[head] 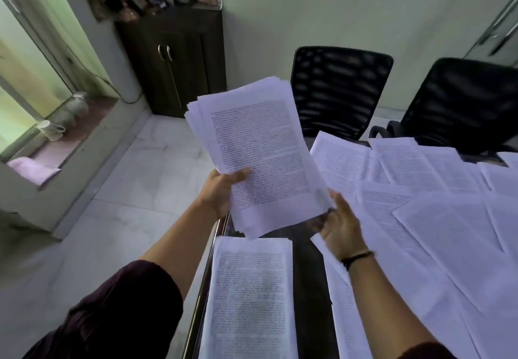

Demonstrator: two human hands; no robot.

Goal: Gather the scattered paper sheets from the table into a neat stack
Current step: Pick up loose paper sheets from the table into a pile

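My left hand (221,190) grips a thick bundle of printed paper sheets (258,145), thumb on top, held up above the table's left edge. The bundle's edges are uneven. My right hand (340,227) is at the bundle's lower right corner, fingers under it; how firmly it holds is unclear. One printed sheet (249,297) lies flat on the dark table (308,288) below the bundle. Many more loose sheets (420,212) overlap across the table to the right.
Two black mesh office chairs (339,89) (462,103) stand at the table's far side. A dark wooden cabinet (173,61) is in the corner. A window ledge (56,137) with a cup and jars lies to the left, above a white tiled floor (126,190).
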